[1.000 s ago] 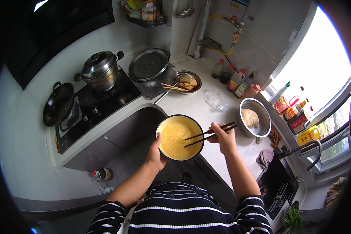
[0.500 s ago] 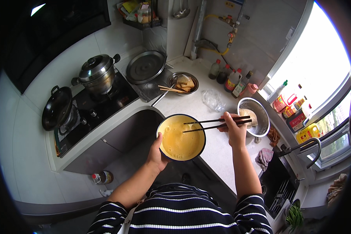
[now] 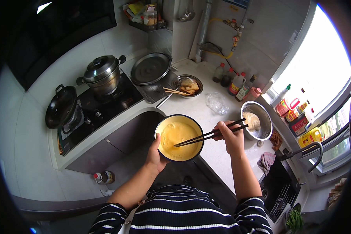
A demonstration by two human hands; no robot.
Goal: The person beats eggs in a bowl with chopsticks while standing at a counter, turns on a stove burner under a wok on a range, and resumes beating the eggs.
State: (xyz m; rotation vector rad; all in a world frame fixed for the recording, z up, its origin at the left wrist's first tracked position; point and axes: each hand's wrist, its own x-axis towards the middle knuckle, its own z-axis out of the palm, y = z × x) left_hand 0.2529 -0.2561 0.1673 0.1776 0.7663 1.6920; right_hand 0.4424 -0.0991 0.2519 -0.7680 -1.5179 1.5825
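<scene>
My left hand (image 3: 157, 154) grips the left side of a round bowl (image 3: 201, 135) with a dark rim, thumb up at its edge. Inside lies a yellow liquid (image 3: 179, 132) that looks like beaten egg, with small bubbles on top. My right hand (image 3: 231, 137) is closed round a pair of black chopsticks (image 3: 206, 135). Their tips sit close together in the liquid near the bowl's middle. The bowl is held in the air before my body, at the counter's front edge.
On the counter (image 3: 218, 163) stand a steel basin (image 3: 268, 121) with something pale inside, a crumpled plastic bag (image 3: 217, 103) and a small steel bowl (image 3: 199, 82) of brown pieces. A lidded pot (image 3: 101, 76) and a wok (image 3: 61, 107) occupy the stove. The sink (image 3: 275, 179) lies right.
The chopstick tips have come together and moved down and left into the liquid; before, they were spread apart. The view has shifted slightly. My left hand still holds the bowl.
</scene>
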